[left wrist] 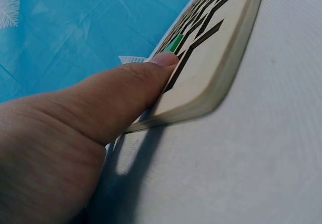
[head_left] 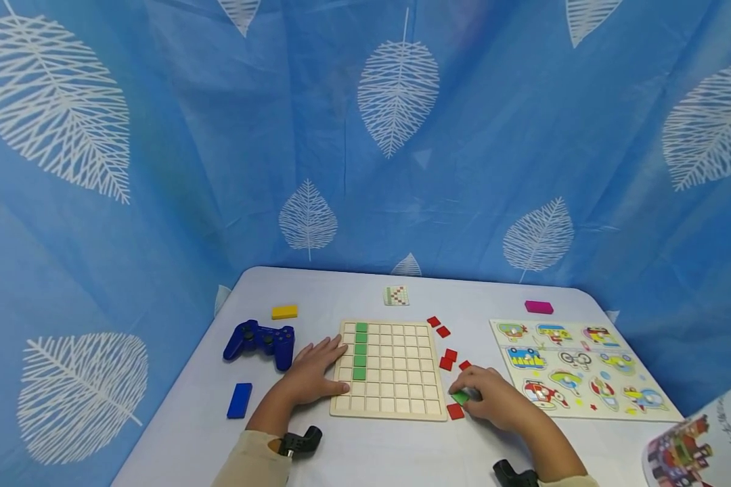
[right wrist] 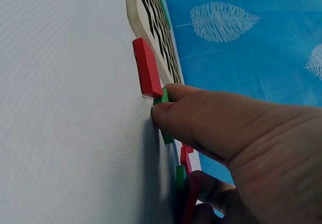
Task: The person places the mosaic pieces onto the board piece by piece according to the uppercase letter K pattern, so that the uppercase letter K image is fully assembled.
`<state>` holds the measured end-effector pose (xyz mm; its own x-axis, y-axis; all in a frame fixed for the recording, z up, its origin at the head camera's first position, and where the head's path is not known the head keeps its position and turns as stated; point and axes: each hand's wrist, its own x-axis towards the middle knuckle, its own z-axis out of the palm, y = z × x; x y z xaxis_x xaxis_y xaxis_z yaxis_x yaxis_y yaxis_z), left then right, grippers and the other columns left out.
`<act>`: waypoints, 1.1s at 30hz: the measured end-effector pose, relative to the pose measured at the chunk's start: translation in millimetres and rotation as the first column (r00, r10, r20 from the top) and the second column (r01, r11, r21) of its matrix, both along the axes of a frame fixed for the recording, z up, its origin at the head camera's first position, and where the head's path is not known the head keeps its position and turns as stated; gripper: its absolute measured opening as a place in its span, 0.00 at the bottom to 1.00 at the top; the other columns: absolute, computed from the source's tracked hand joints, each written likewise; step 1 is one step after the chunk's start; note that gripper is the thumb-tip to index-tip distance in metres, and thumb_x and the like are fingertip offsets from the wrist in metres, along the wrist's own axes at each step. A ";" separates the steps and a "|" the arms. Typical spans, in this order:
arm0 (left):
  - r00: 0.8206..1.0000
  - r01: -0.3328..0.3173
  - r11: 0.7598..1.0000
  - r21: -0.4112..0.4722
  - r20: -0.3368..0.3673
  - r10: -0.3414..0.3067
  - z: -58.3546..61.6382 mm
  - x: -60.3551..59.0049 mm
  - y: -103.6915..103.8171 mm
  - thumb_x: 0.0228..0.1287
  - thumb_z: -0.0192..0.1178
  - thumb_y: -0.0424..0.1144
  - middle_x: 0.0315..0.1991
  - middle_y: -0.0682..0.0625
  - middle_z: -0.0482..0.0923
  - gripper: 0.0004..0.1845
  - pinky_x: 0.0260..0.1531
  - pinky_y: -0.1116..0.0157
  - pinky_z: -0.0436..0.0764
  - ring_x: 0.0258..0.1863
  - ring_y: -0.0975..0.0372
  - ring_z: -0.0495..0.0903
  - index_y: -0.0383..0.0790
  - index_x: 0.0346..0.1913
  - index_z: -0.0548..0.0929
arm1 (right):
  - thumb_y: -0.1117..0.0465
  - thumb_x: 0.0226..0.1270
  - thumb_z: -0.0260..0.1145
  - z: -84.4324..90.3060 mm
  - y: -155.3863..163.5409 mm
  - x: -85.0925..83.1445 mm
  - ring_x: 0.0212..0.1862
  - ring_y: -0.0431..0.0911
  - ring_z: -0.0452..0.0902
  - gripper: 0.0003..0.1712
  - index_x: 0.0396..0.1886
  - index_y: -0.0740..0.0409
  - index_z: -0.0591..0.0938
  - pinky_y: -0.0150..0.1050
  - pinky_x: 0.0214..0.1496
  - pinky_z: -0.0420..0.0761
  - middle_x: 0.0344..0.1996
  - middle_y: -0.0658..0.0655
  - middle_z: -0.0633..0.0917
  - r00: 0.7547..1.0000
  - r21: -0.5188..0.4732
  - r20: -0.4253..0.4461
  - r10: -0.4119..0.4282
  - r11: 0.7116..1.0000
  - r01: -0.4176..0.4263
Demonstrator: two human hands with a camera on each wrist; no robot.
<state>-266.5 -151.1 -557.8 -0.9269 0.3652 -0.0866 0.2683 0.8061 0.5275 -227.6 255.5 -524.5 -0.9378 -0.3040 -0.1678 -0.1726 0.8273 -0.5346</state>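
Observation:
A wooden grid board (head_left: pixel 396 414) lies flat on the white table, several green tiles (head_left: pixel 360 350) set down its second column from the left. My left hand (head_left: pixel 309 377) rests on the board's left edge with its fingers spread; in the left wrist view the thumb (left wrist: pixel 136 85) lies on the rim near the corner. Right of the board, my right hand (head_left: pixel 493 398) pinches a loose green tile (right wrist: pixel 166 128) between thumb and finger, low at the tabletop. Beside that tile lies a red tile (right wrist: pixel 147 68). Other red tiles (head_left: pixel 451 354) are scattered farther back, some partly hidden by the hand.
A small pattern card (head_left: pixel 396 295) lies behind the board. Left are a blue game controller (head_left: pixel 258 340), a yellow block (head_left: pixel 284 312) and a blue block (head_left: pixel 239 400). Right are a picture puzzle board (head_left: pixel 585 368), a magenta block (head_left: pixel 539 308) and a white printed cup (head_left: pixel 700 439).

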 end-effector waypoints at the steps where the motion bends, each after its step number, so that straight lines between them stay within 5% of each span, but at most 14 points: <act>1: 1.000 -0.001 1.000 0.002 0.002 0.001 -0.3 -0.3 -0.2 0.59 0.72 0.66 0.85 0.54 0.52 0.51 0.83 0.44 0.43 0.85 0.52 0.48 0.53 0.82 0.65 | 0.64 0.61 0.77 -0.6 -0.8 -0.5 0.62 0.48 0.73 0.19 0.40 0.29 0.88 0.58 0.69 0.77 0.53 0.39 0.84 1.000 -0.001 -0.004 -0.009 1.000 0.009; 9: 1.000 -0.008 1.000 0.009 0.012 0.008 -0.8 1.0 -4.0 0.59 0.72 0.66 0.85 0.55 0.52 0.51 0.83 0.44 0.42 0.85 0.52 0.47 0.53 0.81 0.65 | 0.58 0.62 0.78 -4.4 -45.7 -7.5 0.51 0.42 0.77 0.16 0.49 0.42 0.88 0.50 0.63 0.81 0.45 0.43 0.84 0.988 -0.051 -0.113 -0.105 0.994 0.100; 14: 1.000 -0.003 1.000 0.008 0.008 0.003 -1.9 0.4 -6.0 0.59 0.71 0.66 0.85 0.55 0.51 0.50 0.83 0.44 0.42 0.85 0.53 0.47 0.53 0.82 0.65 | 0.58 0.63 0.78 -0.4 -114.9 -3.5 0.43 0.40 0.76 0.15 0.49 0.44 0.85 0.41 0.49 0.82 0.42 0.42 0.83 0.991 -0.154 -0.131 -0.005 0.988 -0.015; 20: 1.000 0.003 1.000 0.012 0.008 -0.003 -1.5 1.6 -4.8 0.59 0.71 0.67 0.85 0.54 0.52 0.51 0.83 0.44 0.42 0.85 0.52 0.48 0.52 0.81 0.65 | 0.56 0.63 0.78 0.3 -172.5 -3.5 0.37 0.37 0.75 0.07 0.36 0.44 0.87 0.39 0.42 0.79 0.35 0.40 0.81 0.982 -0.101 -0.166 0.090 0.989 -0.107; 26: 1.000 0.005 1.000 0.010 0.009 -0.005 -1.5 2.2 -1.1 0.60 0.70 0.67 0.85 0.53 0.52 0.50 0.83 0.43 0.42 0.85 0.51 0.48 0.51 0.81 0.66 | 0.56 0.59 0.81 -4.9 -192.4 -4.2 0.34 0.37 0.72 0.07 0.31 0.45 0.89 0.35 0.37 0.76 0.30 0.42 0.79 0.971 -0.016 -0.225 0.085 0.996 -0.091; 33: 1.000 0.005 1.000 0.000 0.001 -0.005 0.1 0.3 0.5 0.60 0.70 0.67 0.85 0.54 0.52 0.50 0.83 0.43 0.42 0.85 0.51 0.47 0.51 0.81 0.66 | 0.60 0.61 0.80 -4.1 -195.1 -1.9 0.29 0.38 0.71 0.06 0.31 0.47 0.88 0.33 0.30 0.72 0.26 0.42 0.77 0.982 -0.096 -0.182 0.058 0.992 -0.076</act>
<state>-266.2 -150.6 -557.7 -0.9252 0.3693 -0.0876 0.2715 0.8051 0.5273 -229.5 60.4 -528.6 -0.9267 -0.3741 0.0355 -0.3259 0.7532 -0.5713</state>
